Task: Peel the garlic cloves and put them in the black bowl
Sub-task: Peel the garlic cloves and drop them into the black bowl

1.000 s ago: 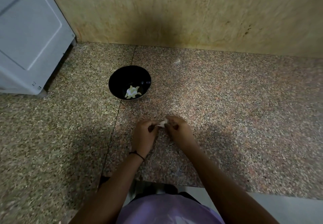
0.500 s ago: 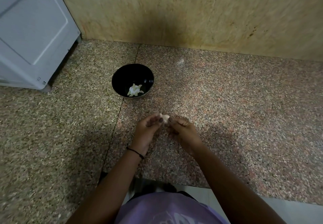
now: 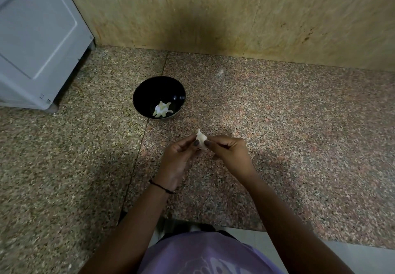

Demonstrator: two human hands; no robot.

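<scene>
A white garlic clove (image 3: 201, 138) is held above the granite counter between both hands. My left hand (image 3: 178, 162) pinches it from the left with thumb and fingertips. My right hand (image 3: 229, 154) pinches it from the right, fingers curled. The clove's pointed tip sticks up past the fingers. Beyond the hands, up and to the left, stands the black bowl (image 3: 147, 88) with several pale peeled cloves (image 3: 161, 109) lying at its bottom.
A grey appliance (image 3: 38, 38) stands at the far left on the speckled counter (image 3: 299, 124). A beige stone wall (image 3: 213, 13) closes the back. The counter's front edge runs just before my body.
Both hands lifted slightly and turned the clove, so more of it now shows above the fingertips. The bowl has not moved on the counter.
</scene>
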